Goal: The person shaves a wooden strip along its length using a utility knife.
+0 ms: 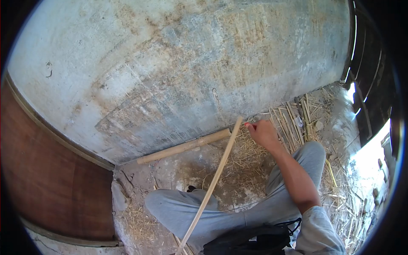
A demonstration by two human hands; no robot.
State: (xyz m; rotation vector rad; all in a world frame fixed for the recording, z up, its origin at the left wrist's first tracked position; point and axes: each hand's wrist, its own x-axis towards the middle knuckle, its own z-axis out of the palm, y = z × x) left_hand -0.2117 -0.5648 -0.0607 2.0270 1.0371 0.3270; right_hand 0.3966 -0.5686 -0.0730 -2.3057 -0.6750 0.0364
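Observation:
My right hand [261,132] is closed round a small red item, of which only a bit shows at the fingertips. Just left of it is the upper end of a long pale wooden strip [216,176], which slants down across my crossed legs [233,216] to the bottom edge. My left hand is not in view. A black bag or pouch [250,240] with a cord lies on my lap.
A thick bamboo pole [185,146] lies along the foot of the stained wall [191,72]. Cut sticks [293,123] and straw shavings [242,157] cover the floor ahead and to the right. At the left is a brown panel [59,170].

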